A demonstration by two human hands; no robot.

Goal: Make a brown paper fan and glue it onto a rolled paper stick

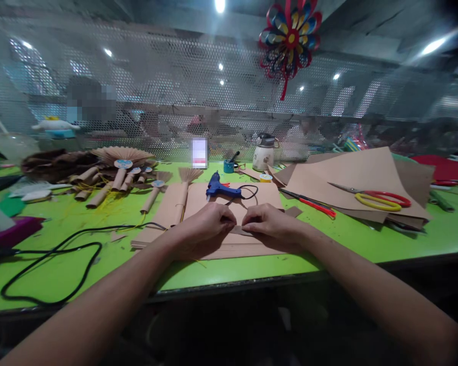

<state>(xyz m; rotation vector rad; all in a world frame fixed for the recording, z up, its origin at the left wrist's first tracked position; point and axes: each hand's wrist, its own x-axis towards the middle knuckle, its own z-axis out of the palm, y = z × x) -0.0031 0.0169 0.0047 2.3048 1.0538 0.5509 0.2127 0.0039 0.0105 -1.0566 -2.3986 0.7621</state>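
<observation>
My left hand [213, 222] and my right hand [265, 222] face each other over a stack of brown kraft paper [209, 251]. Both are closed, fingertips pinching a narrow strip of brown paper [241, 231] that shows in the gap between them. Just beyond my fingers lies a blue glue gun [223, 189] with a black cord. Left of it, on the paper, is a brown paper fan [183, 195] with a rolled handle. How far the strip reaches under my hands is hidden.
Several finished paper fans [118, 175] lie at the left, by a looping black cable [84, 274]. Yellow-and-red scissors [381, 199] rest on kraft sheets [351, 178] at the right. Behind stand a white bottle [264, 152], a small blue jar [229, 166] and a perforated metal screen [168, 76].
</observation>
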